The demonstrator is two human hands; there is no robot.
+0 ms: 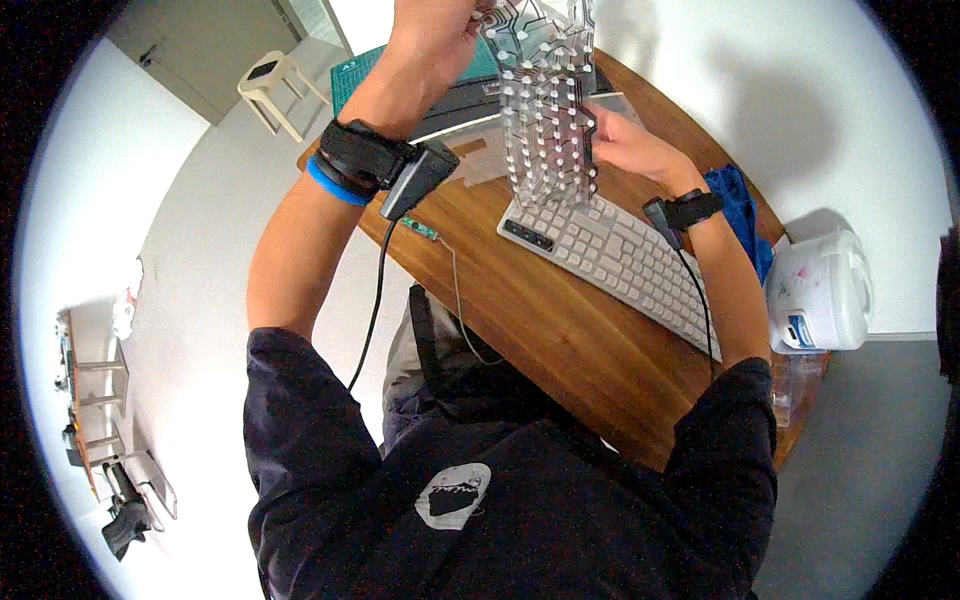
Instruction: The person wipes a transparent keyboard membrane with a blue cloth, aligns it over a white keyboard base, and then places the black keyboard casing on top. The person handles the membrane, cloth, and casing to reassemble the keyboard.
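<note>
A clear flexible membrane sheet (548,110) studded with white dots and dark circuit traces hangs upright above the wooden table (530,310). My left hand (435,30) grips its upper left corner, raised high. My right hand (625,145) holds the sheet's right edge lower down. Under the sheet lies a beige computer keyboard (610,255), set diagonally on the table. Both wrists wear black straps with small devices and cables running down.
A green cutting mat (365,65) and a dark flat panel (470,100) lie at the table's far end. A small green circuit board (420,228) sits near the left edge. A blue cloth (738,200) and a white rice cooker (820,290) are at right; a white stool (275,85) stands beyond.
</note>
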